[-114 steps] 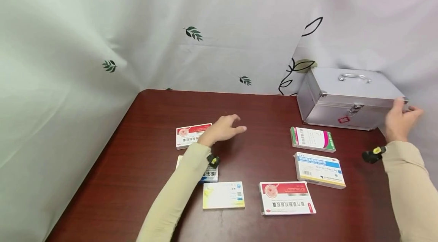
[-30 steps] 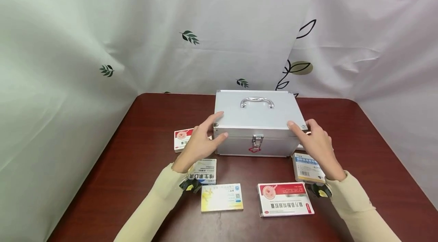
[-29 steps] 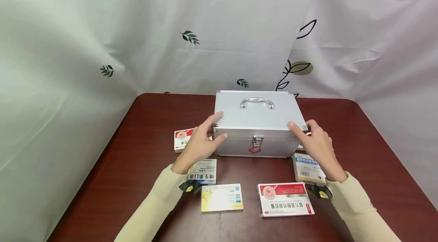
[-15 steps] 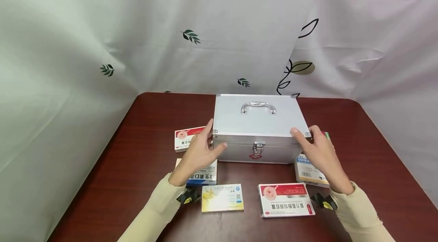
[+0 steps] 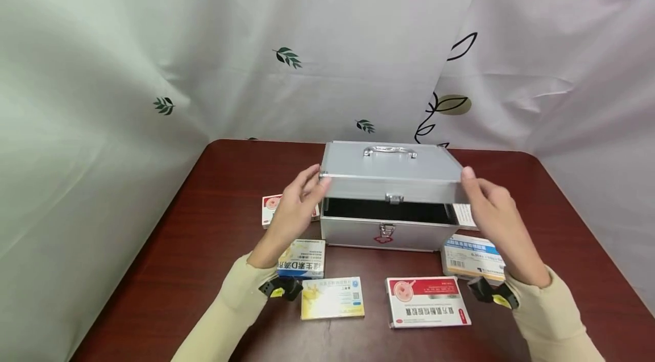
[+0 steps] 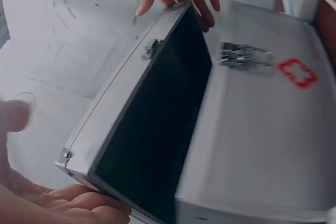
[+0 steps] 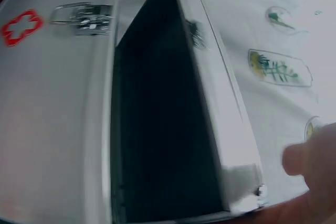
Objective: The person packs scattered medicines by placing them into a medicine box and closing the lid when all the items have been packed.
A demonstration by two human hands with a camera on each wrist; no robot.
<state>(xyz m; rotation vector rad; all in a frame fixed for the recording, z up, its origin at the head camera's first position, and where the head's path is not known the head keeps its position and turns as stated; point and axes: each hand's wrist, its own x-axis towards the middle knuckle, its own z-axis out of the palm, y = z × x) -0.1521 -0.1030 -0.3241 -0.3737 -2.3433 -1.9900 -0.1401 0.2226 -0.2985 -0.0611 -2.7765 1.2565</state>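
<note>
A silver metal first-aid case with a red cross on its front stands mid-table. Its lid is raised at the front and tilted back, showing the dark inside. At the lid's left front corner is my left hand; in the left wrist view its fingers lie against the lid's lower side edge, thumb apart. My right hand is at the right front corner, its thumb clear of the lid in the right wrist view; its other fingers are mostly hidden there. The front latch is unhooked from the lid.
Medicine boxes lie around the case: a red-and-white box, a yellow-and-white box, a vitamin D box, a blue-and-white box, and another red-and-white box. A patterned curtain hangs behind the brown table.
First the case stood at the back right; it was brought to mid-table between both hands. Since half a second ago its lid has risen at the front, with both hands at its corners.
</note>
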